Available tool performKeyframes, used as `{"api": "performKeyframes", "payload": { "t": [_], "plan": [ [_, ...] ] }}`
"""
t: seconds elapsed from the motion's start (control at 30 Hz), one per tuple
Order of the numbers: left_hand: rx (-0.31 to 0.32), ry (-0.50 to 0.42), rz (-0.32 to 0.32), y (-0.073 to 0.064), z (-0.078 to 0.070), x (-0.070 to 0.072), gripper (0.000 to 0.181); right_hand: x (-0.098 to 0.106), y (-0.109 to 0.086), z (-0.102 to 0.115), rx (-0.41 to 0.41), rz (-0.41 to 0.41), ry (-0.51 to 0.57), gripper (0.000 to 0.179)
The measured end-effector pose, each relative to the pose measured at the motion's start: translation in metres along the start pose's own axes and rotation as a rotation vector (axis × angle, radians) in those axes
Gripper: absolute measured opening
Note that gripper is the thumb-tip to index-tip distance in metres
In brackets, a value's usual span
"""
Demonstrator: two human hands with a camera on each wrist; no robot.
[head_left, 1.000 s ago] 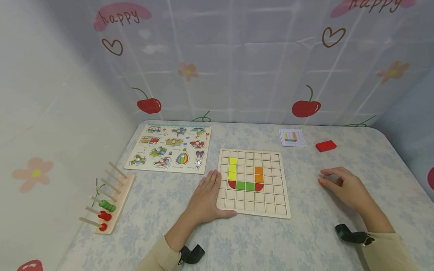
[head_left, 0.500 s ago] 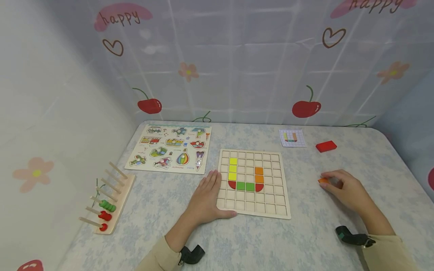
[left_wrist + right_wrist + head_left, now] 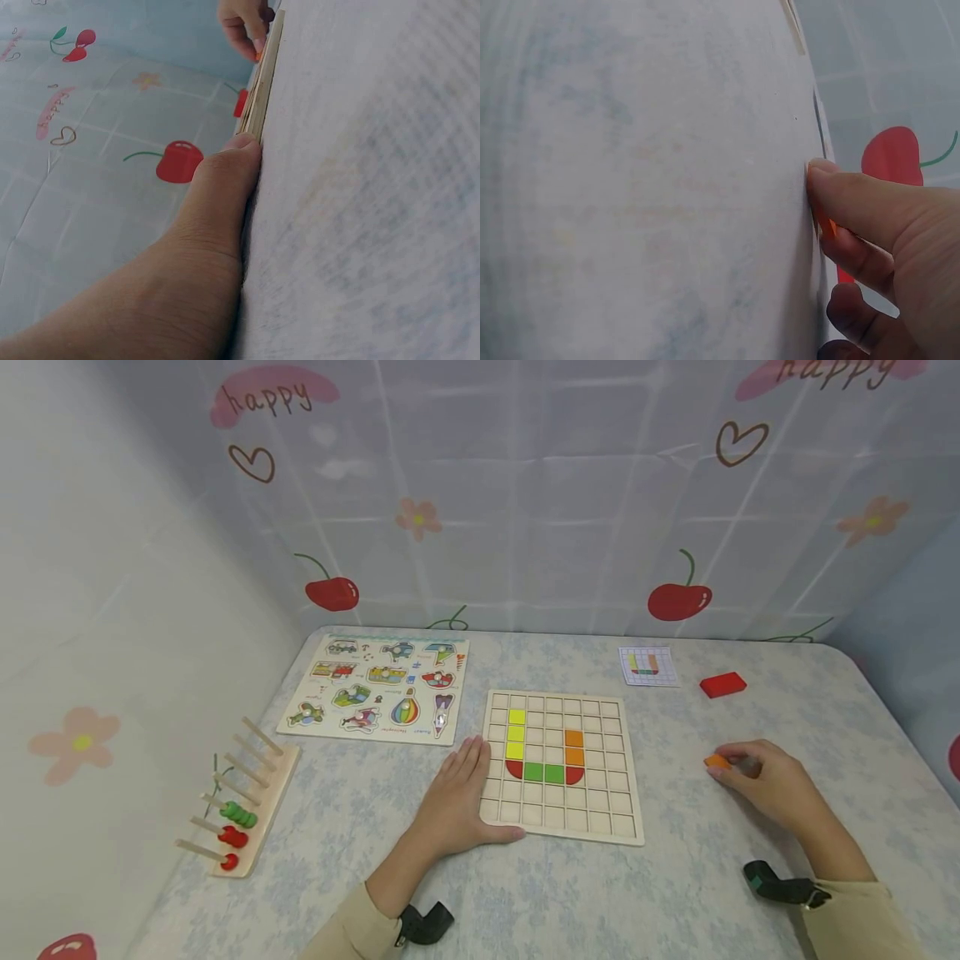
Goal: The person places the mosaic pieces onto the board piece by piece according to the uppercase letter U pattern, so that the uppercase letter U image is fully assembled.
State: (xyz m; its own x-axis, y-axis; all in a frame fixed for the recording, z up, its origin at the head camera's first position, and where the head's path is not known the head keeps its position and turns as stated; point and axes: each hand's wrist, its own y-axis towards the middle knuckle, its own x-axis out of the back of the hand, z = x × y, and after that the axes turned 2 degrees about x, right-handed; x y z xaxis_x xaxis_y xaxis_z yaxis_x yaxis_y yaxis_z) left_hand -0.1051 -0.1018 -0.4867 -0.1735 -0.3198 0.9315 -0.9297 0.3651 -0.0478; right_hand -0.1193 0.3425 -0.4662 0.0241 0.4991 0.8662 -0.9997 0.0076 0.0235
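My left hand (image 3: 452, 806) lies with straight fingers against the left edge of a wooden grid board (image 3: 609, 802), thumb along the near edge. Yellow tiles (image 3: 515, 733), green tiles (image 3: 543, 773), orange tiles (image 3: 573, 747) and rounded red corner pieces (image 3: 575, 775) form a U shape on the board. Off to the right, my right hand (image 3: 768, 783) pinches a small orange tile (image 3: 717, 762) between thumb and fingertips, low over the table. The right wrist view shows this tile edge-on (image 3: 825, 217), partly hidden by the thumb.
A card with a coloured U pattern (image 3: 648, 667) and a red block (image 3: 723, 684) lie behind the right hand. At the back left is a vehicle picture puzzle (image 3: 375, 693). A wooden peg rack with beads (image 3: 258, 810) stands at the left.
The right hand has shifted very slightly, and more of the orange tile now shows between its fingertips. The left hand and the board stay where they were.
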Motion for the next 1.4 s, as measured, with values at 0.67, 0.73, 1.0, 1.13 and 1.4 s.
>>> {"api": "performKeyframes", "payload": {
  "t": [0.67, 0.73, 1.0, 1.13, 1.4],
  "plan": [
    [-0.002, 0.008, 0.000, -0.001, -0.001, 0.003, 0.134, -0.010, 0.024, 0.040, 0.087, 0.064, 0.113, 0.029],
    [-0.002, 0.008, -0.001, -0.001, -0.001, 0.003, 0.134, -0.014, 0.030, 0.049, 0.098, 0.082, 0.131, 0.028],
    [-0.009, 0.006, -0.007, -0.001, 0.000, 0.002, 0.134, -0.034, 0.056, 0.093, 0.156, 0.143, 0.180, 0.023],
    [-0.007, 0.006, -0.003, -0.001, 0.000, 0.001, 0.133, -0.043, 0.067, 0.112, 0.174, 0.179, 0.211, 0.020],
    [-0.002, 0.017, 0.002, 0.000, 0.000, 0.000, 0.135, -0.057, 0.081, 0.140, 0.211, 0.209, 0.222, 0.020]
  ]
}}
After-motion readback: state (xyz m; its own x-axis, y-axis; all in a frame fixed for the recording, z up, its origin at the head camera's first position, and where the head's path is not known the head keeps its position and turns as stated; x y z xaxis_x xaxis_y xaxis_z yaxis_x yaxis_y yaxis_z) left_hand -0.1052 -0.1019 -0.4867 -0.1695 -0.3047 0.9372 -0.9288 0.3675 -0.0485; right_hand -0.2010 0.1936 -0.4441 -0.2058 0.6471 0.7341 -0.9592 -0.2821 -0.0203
